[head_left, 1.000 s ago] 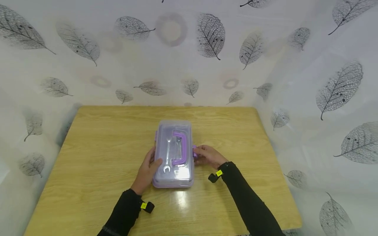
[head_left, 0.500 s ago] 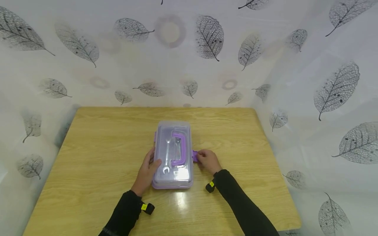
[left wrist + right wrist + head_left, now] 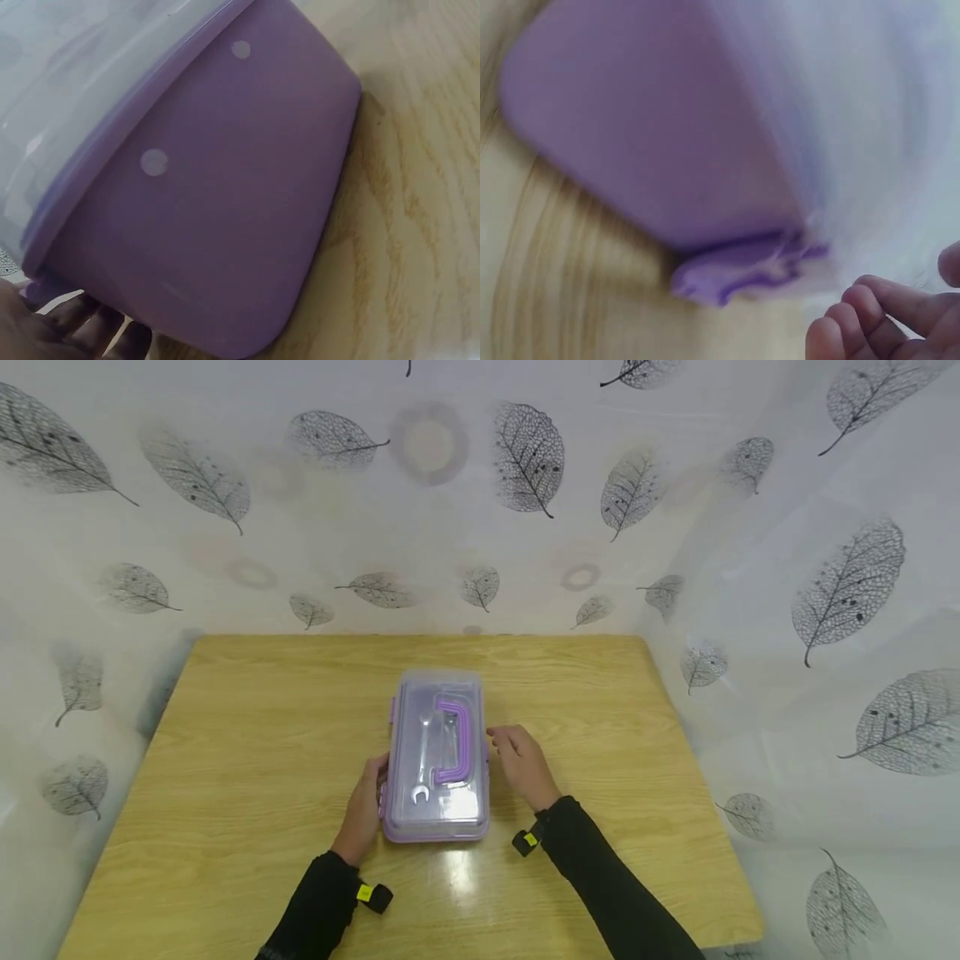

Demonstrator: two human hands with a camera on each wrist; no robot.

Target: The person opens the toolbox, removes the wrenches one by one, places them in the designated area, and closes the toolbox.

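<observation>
A plastic toolbox [image 3: 405, 793] with a clear lid and a purple base lies lengthwise on the table, its lid down. A purple handle [image 3: 464, 739] lies on the lid, and an open-ended wrench [image 3: 423, 756] shows through it. My left hand [image 3: 362, 810] rests along the box's left side; in the left wrist view its fingers [image 3: 79, 319] reach beside the purple wall under the rim. Just off the right side is my right hand [image 3: 527, 768], holding nothing. Below its fingertips [image 3: 862, 304] in the right wrist view, the purple latch [image 3: 731, 276] sticks out from the box.
The wood-grain table [image 3: 262, 718] extends on all sides of the box. A pale cloth with leaf prints [image 3: 528, 456] hangs behind the table and along its sides. Black wrist cameras [image 3: 525, 842] sit on both sleeves.
My right hand has pulled the latch outward and then let it go, moving slightly up. The left thumb has come off the lid, and that hand has slid to the box's side.
</observation>
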